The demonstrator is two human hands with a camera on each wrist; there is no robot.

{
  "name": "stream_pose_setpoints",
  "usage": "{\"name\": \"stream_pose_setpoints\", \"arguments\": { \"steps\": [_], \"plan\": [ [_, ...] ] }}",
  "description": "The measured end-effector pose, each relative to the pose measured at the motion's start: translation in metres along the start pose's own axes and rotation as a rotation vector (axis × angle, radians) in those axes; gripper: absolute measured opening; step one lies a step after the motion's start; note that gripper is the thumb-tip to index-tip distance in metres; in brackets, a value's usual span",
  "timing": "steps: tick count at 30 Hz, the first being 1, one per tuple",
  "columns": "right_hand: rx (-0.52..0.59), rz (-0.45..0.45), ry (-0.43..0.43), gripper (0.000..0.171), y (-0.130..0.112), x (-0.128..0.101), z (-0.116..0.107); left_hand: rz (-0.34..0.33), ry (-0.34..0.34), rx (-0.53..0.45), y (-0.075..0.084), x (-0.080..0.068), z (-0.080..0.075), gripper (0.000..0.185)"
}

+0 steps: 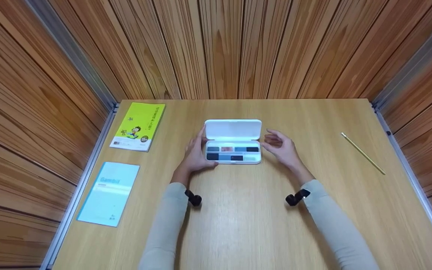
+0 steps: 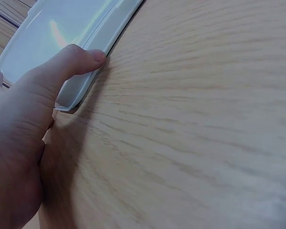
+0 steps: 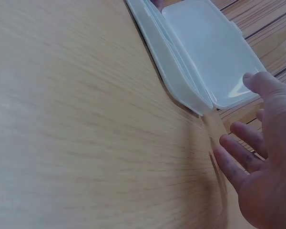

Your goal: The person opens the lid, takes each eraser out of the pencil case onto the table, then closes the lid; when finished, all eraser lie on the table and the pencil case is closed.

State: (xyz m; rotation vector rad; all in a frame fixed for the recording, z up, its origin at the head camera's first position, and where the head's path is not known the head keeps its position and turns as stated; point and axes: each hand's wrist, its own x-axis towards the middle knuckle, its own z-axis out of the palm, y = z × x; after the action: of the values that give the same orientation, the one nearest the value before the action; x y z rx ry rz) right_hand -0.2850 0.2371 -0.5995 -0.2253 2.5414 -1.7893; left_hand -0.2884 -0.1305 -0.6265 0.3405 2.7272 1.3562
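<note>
A white hinged case [image 1: 233, 163] stands on the table with its lid [image 1: 233, 129] raised at the back. Inside its base, small dark, blue, reddish and pale green rectangles [image 1: 236, 158] lie in two rows. My left hand [image 1: 195, 153] grips the case's left end, its thumb [image 2: 81, 59] against the front edge and the fingers reaching along the side. Off the right end, my right hand [image 1: 281, 149] hovers with its fingers loosely bent and nothing in them. The right wrist view shows the thumb [image 3: 262, 83] overlapping the lid and a gap between the other fingers and the case.
On the left of the table lie a yellow-green book [image 1: 137, 127] and, nearer me, a light blue notebook [image 1: 109, 195]. A gold-coloured pencil [image 1: 363, 153] rests slantwise at the right. Wood-panelled walls [image 1: 219, 48] rise behind the table and at both sides.
</note>
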Motion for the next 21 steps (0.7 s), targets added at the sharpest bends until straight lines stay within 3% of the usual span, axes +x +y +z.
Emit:
{"name": "stream_pose_setpoints", "arguments": {
  "steps": [21],
  "plan": [
    [-0.078, -0.069, -0.156, 0.055, -0.018, -0.003, 0.014, -0.041, -0.001, -0.001, 0.000, 0.003, 0.001, 0.147]
  ]
}}
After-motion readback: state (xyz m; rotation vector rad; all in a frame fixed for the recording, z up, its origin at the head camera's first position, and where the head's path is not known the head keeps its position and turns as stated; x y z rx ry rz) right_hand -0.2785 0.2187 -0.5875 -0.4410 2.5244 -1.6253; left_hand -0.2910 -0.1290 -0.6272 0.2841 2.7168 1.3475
